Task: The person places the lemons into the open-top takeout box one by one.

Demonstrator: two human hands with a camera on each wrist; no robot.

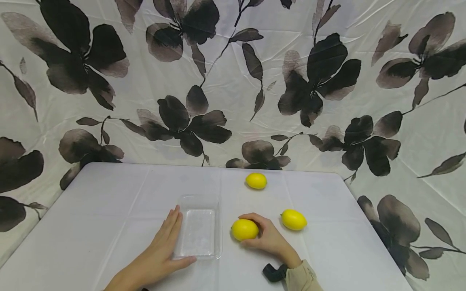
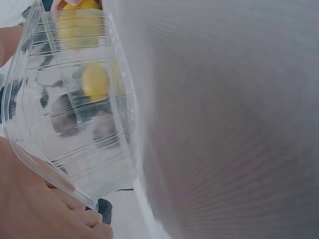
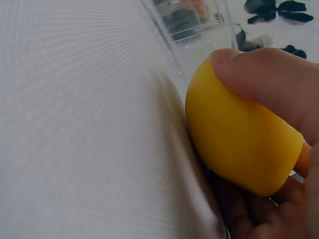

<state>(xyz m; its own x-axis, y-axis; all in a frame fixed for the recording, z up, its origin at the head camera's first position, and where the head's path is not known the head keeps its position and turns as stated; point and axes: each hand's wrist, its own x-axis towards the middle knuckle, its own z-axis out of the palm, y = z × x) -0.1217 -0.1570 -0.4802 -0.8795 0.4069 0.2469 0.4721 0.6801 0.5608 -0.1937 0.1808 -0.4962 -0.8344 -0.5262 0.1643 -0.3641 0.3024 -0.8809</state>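
Note:
A clear plastic container [image 1: 198,226] stands on the white table, its inside showing only the bare bottom. Along its left side lies my left hand [image 1: 160,246], fingers straight against the wall and thumb at the near corner. My right hand [image 1: 267,240] grips a yellow lemon [image 1: 244,230] just right of the container, thumb on the near side and fingers on the far side. Close up in the right wrist view, the lemon [image 3: 239,134] sits against the cloth under my thumb. Through the container wall [image 2: 75,159], the left wrist view shows yellow lemons.
A second lemon [image 1: 294,220] lies to the right of my right hand, and a third lemon [image 1: 256,181] near the table's back edge. A black curved object [image 1: 274,273] is at my right wrist. Behind the white table [image 1: 109,202] hangs a flower-printed cloth [image 1: 255,101].

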